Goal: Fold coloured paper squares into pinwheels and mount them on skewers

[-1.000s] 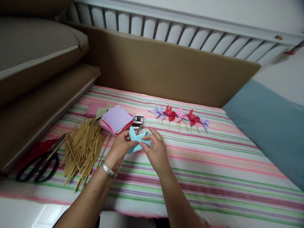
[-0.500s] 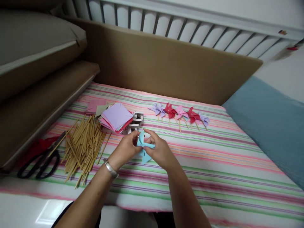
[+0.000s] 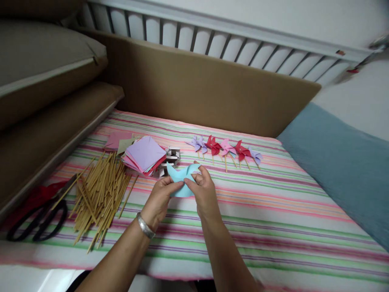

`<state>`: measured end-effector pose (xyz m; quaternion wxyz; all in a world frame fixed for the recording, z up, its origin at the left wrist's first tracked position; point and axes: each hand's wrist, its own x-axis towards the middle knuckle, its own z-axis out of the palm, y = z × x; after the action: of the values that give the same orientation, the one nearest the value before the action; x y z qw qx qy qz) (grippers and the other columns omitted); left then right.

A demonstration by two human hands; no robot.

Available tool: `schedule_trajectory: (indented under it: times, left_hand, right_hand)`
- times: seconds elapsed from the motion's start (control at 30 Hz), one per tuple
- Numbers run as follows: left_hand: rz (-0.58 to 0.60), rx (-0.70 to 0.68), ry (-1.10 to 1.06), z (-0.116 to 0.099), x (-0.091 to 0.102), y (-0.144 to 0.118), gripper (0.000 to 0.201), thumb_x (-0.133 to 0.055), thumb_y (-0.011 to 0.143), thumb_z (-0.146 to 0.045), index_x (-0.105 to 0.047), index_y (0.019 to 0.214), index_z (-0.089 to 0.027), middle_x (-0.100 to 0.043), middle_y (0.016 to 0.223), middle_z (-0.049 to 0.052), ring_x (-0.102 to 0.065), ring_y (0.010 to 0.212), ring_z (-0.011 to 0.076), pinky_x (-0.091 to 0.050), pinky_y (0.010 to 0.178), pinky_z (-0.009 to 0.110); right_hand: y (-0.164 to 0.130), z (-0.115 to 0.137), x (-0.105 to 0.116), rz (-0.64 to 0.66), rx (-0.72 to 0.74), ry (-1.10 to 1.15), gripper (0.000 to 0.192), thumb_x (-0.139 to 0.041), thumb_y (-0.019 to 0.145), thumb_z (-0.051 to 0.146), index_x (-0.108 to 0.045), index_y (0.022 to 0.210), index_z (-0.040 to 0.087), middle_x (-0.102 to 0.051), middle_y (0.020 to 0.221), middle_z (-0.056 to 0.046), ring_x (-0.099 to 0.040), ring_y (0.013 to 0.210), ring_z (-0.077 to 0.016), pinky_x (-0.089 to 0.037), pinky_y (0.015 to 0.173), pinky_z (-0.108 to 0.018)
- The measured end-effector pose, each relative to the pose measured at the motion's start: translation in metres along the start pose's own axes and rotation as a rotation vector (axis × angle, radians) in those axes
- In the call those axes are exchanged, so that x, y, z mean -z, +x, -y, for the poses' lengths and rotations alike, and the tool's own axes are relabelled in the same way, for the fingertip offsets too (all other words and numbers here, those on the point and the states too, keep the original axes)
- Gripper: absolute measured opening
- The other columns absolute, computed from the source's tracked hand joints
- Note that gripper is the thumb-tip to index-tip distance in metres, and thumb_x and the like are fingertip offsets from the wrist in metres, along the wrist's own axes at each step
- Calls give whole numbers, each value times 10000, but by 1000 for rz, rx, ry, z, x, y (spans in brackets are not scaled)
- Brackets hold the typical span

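A light blue paper pinwheel, partly folded, is held up just above the striped cloth. My left hand pinches its lower left part, thumb pressed near the middle. From the other side my right hand grips it, thumb close to the left one and fingers behind the paper. Two corners of the paper stick up and curl outward. Just beyond my left hand lie small metal and white pieces, beside a stack of coloured paper squares with a lilac sheet on top.
Several finished pinwheels on sticks lie in a row farther back. At left are a heap of thin wooden sticks and black-handled scissors next to something red. A brown board stands behind the striped cloth.
The blue paper has been turned and opened wider, its corners now pointing up and apart. Both thumbs have come together at its middle. The camera view has shifted slightly.
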<state>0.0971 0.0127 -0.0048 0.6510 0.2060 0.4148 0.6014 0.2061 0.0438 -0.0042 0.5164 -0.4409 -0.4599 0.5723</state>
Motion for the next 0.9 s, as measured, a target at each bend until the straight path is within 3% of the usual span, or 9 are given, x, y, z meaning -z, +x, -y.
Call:
schedule_trajectory:
  times: [0.2, 0.33, 0.4, 0.5, 0.6, 0.67, 0.73, 0.9]
  left_hand:
    - [-42, -43, -20, -3, 3, 2, 223, -773, 568, -212, -736, 767, -119, -721, 689, 47, -611, 618, 124, -459, 639, 223]
    - [-104, -77, 0, -12, 10, 4, 223, -771, 550, -209, -737, 751, -120, -717, 659, 43, -613, 585, 127, -468, 640, 235]
    - [-150, -98, 0, -20, 16, 5, 208, -767, 542, -196, -732, 733, -122, -712, 638, 34, -608, 560, 119, -466, 622, 228]
    - [-187, -116, -10, -33, 25, 5, 175, -765, 533, -181, -719, 690, -117, -702, 606, 26, -604, 538, 111, -463, 593, 212]
    - [-204, -107, -38, -44, 30, 4, 147, -772, 506, -163, -699, 625, -116, -683, 557, 17, -586, 495, 108, -451, 535, 204]
    - [-195, -109, -64, -48, 31, 3, 138, -774, 490, -151, -688, 593, -121, -669, 530, 8, -572, 472, 105, -439, 507, 202]
    - [-190, -109, -70, -50, 32, 2, 134, -773, 487, -151, -681, 581, -124, -662, 520, 2, -566, 464, 103, -431, 496, 202]
    - [-225, -77, 11, -48, 30, 3, 161, -766, 497, -178, -689, 620, -111, -676, 546, 20, -575, 471, 118, -435, 515, 223]
  right_hand:
    - [-3, -4, -7, -7, -29, 9, 673, -697, 639, 204, -425, 1255, 193, -633, 720, 42, -586, 643, -133, -443, 586, -243]
    - [-3, -2, -4, 59, -7, -76, 597, -672, 697, 249, -444, 1245, 193, -630, 719, 25, -599, 681, -147, -472, 653, -284]
    - [-5, 2, -1, 76, 72, -184, 510, -629, 748, 263, -477, 1232, 209, -638, 787, -8, -607, 734, -163, -490, 682, -311]
    - [-10, 9, 2, 102, 343, -414, 364, -565, 793, 208, -561, 1155, 241, -631, 1002, -63, -599, 916, -197, -492, 808, -369]
    - [-15, 13, 1, 266, 597, -642, 352, -513, 789, 117, -605, 1101, 253, -517, 1284, -80, -484, 1175, -233, -394, 988, -423]
    - [-17, 12, -2, 377, 643, -750, 396, -487, 781, 85, -592, 1125, 250, -375, 1425, -73, -389, 1275, -246, -363, 1020, -436]
    - [-18, 9, -4, 407, 646, -806, 387, -482, 781, 81, -592, 1113, 246, -301, 1472, -66, -356, 1302, -249, -368, 1015, -441]
    - [-16, 5, -4, 292, 672, -808, 179, -526, 817, 153, -647, 903, 254, -427, 1398, -59, -423, 1247, -251, -368, 1000, -464]
